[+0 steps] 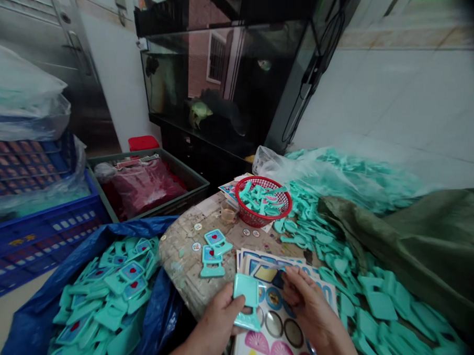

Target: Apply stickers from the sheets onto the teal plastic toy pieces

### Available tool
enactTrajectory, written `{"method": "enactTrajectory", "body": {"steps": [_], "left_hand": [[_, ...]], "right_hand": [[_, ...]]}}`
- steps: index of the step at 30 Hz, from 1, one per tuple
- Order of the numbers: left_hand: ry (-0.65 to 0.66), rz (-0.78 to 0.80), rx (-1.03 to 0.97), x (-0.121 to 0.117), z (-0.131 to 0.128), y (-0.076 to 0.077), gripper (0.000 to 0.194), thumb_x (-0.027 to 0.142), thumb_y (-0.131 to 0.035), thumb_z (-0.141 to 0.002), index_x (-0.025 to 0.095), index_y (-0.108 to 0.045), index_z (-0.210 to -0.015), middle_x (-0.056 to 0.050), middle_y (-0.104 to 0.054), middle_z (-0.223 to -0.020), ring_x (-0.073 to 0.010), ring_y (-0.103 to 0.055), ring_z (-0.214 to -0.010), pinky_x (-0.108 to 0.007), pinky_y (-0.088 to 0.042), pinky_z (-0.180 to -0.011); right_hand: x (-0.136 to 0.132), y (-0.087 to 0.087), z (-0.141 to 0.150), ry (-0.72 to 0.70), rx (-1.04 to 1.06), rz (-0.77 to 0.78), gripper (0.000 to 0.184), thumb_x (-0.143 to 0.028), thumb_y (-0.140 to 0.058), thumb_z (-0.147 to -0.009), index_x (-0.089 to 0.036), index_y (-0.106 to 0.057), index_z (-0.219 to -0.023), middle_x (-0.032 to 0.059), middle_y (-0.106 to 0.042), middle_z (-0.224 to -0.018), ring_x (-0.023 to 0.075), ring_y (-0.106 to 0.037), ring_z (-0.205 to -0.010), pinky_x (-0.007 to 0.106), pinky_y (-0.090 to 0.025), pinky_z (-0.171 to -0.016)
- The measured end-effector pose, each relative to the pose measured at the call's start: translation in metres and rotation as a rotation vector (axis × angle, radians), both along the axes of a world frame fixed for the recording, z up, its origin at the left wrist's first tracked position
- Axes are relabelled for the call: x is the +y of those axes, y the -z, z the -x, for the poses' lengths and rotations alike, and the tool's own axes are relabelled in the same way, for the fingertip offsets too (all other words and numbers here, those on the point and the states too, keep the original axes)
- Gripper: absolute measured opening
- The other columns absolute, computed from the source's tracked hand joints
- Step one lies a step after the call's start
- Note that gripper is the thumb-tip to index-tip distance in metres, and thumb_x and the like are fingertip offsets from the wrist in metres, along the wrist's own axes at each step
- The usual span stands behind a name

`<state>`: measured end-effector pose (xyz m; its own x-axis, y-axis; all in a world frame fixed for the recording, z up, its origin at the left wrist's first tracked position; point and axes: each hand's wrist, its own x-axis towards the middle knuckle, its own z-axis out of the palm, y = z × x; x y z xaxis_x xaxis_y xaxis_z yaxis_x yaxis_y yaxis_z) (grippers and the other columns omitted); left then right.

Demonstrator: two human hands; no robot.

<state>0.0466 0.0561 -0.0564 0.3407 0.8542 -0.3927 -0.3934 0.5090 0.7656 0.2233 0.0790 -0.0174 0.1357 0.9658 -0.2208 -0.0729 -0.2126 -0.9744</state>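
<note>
My left hand (224, 310) grips a teal plastic toy piece (246, 290), shaped like a small chair with a square panel, its plain face up. My right hand (304, 295) is closed, its fingertips pinched at the upper part of a sticker sheet (274, 352); what they hold there is hidden. Round, pink and yellow stickers show on the sheet, which lies on a stack of similar sheets. Beyond my left hand, two teal pieces with red-heart stickers (212, 254) lie overlapping on the worn table (189, 280).
A red basket (254, 218) of small teal parts stands at the table's back. Loose teal parts (377, 299) heap along the right beside green cloth (434, 233). Stickered pieces fill a blue bag (157, 299) at left. Crates (197, 189) and a fish tank (225, 77) stand behind.
</note>
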Motion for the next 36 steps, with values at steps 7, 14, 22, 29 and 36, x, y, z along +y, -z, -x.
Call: {"method": "enactTrajectory", "body": {"steps": [7, 14, 22, 29, 36], "left_hand": [[0.0, -0.029, -0.133, -0.005, 0.006, -0.01, 0.03, 0.035, -0.06, -0.08, 0.018, -0.06, -0.104, -0.007, -0.069, -0.096, -0.0231, -0.063, -0.092, -0.039, -0.05, -0.081], [-0.048, -0.037, -0.426, -0.021, 0.009, -0.034, 0.036, 0.039, -0.051, -0.087, 0.02, -0.057, -0.116, -0.009, -0.066, -0.114, -0.0246, -0.058, -0.111, -0.04, -0.044, -0.095], [-0.131, 0.004, -0.303, -0.032, 0.007, -0.036, 0.057, 0.048, -0.058, -0.079, 0.02, -0.048, -0.128, -0.011, -0.065, -0.115, -0.0292, -0.056, -0.114, -0.046, -0.042, -0.098], [-0.071, -0.036, -0.165, -0.037, 0.013, -0.036, 0.058, 0.052, -0.053, -0.081, 0.025, -0.045, -0.131, -0.009, -0.06, -0.125, -0.0285, -0.055, -0.116, -0.047, -0.042, -0.098], [-0.066, -0.101, -0.101, -0.038, 0.015, -0.036, 0.062, 0.055, -0.054, -0.079, 0.021, -0.046, -0.131, -0.011, -0.055, -0.131, -0.0284, -0.05, -0.12, -0.044, -0.04, -0.1]], "right_hand": [[-0.029, -0.019, 0.013, -0.077, 0.056, 0.01, 0.033, -0.048, -0.066, -0.074, -0.021, -0.047, -0.071, -0.0087, -0.035, -0.056, 0.0077, -0.028, -0.051, 0.02, -0.024, -0.048], [-0.046, -0.017, 0.032, -0.12, -0.144, 0.003, 0.037, -0.053, -0.066, -0.071, -0.02, -0.047, -0.066, -0.0073, -0.044, -0.056, 0.009, -0.039, -0.053, 0.02, -0.034, -0.049], [-0.054, -0.029, 0.042, -0.02, -0.219, -0.019, 0.039, -0.053, -0.069, -0.064, -0.022, -0.047, -0.066, -0.0075, -0.044, -0.055, 0.0087, -0.042, -0.05, 0.019, -0.036, -0.043], [-0.057, -0.025, 0.039, -0.084, -0.292, -0.077, 0.036, -0.053, -0.063, -0.071, -0.022, -0.046, -0.068, -0.0084, -0.045, -0.054, 0.0083, -0.046, -0.047, 0.018, -0.038, -0.043], [-0.058, -0.022, 0.036, -0.121, -0.284, -0.076, 0.036, -0.054, -0.061, -0.073, -0.023, -0.044, -0.068, -0.0086, -0.046, -0.053, 0.0084, -0.047, -0.047, 0.018, -0.039, -0.043]]}}
